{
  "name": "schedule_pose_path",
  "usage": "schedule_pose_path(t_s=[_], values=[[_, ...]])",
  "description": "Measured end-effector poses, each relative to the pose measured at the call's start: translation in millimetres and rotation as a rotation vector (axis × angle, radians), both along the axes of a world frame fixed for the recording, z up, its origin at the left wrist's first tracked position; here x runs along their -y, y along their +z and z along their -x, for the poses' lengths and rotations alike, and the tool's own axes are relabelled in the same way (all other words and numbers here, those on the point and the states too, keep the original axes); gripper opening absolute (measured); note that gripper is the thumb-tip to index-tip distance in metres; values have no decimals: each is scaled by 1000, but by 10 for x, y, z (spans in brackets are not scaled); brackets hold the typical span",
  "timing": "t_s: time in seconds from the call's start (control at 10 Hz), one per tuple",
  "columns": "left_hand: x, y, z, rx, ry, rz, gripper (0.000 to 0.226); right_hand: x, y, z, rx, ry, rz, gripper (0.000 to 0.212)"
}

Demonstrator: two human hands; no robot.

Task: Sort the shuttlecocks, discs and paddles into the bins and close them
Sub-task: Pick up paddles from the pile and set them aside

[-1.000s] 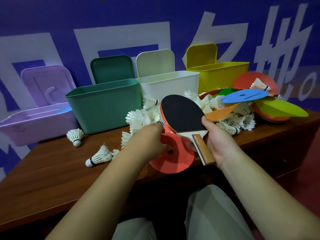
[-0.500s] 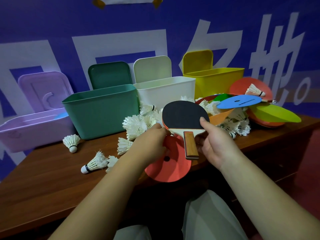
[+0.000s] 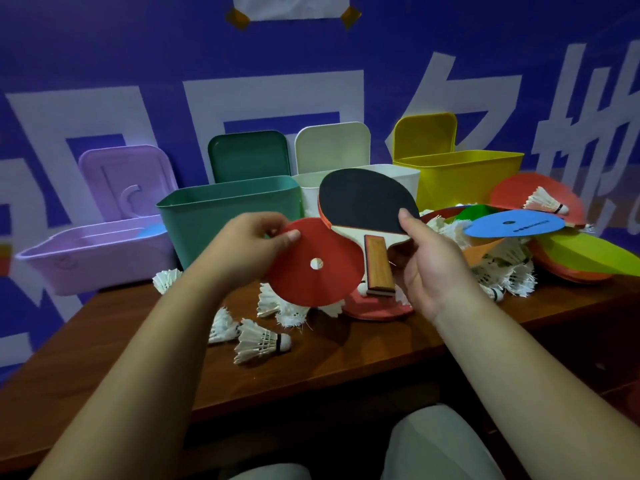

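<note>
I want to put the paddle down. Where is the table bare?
The table is bare at its near left, in front of the purple bin and left of the loose shuttlecocks, and along its near edge. Farther back and right, shuttlecocks and discs crowd it.

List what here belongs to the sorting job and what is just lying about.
Job:
paddle, held by right hand
red disc, pinched by left hand
blue disc
shuttlecocks
purple bin, green bin, white bin, yellow bin, lids up

Just there:
paper taped to the wall
table
</note>
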State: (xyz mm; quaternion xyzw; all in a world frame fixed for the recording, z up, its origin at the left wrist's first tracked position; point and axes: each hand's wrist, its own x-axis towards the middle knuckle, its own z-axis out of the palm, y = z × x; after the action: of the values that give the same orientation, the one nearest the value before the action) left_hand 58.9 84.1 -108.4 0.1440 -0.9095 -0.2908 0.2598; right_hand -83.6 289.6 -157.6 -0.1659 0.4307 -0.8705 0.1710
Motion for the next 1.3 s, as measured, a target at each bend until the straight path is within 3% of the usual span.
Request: schedule_pose_path(t_s=[0.2, 0.3, 0.6, 0.8, 1.0, 1.1, 1.2, 1.3], values=[[434, -30, -230, -234, 127, -570, 24, 483, 200, -116, -48, 55, -16, 18], [709, -37, -369, -388, 220, -773, 16, 768, 234, -185, -73, 124, -60, 22], [1737, -42, -757, -758, 339, -1089, 16, 1638, 279, -422, -112, 282, -180, 29], [2393, 146, -806, -932, 393, -1159, 15, 2002, 326, -493, -114, 333, -179, 27], [2868, 146, -690, -823, 520, -1098, 22, 2176, 361, -463, -108, 335, -169, 25], [3050, -106, -674, -709, 700, -1009, 40, 2202, 358, -418, -112, 332, -170, 24], [2983, -243, -694, -667, 738, -968, 41, 2202, 336, -346, -119, 323, -187, 25], [2760, -271, -573, -672, 634, -962, 26, 2195, 322, -275, -138, 318, -216, 26]])
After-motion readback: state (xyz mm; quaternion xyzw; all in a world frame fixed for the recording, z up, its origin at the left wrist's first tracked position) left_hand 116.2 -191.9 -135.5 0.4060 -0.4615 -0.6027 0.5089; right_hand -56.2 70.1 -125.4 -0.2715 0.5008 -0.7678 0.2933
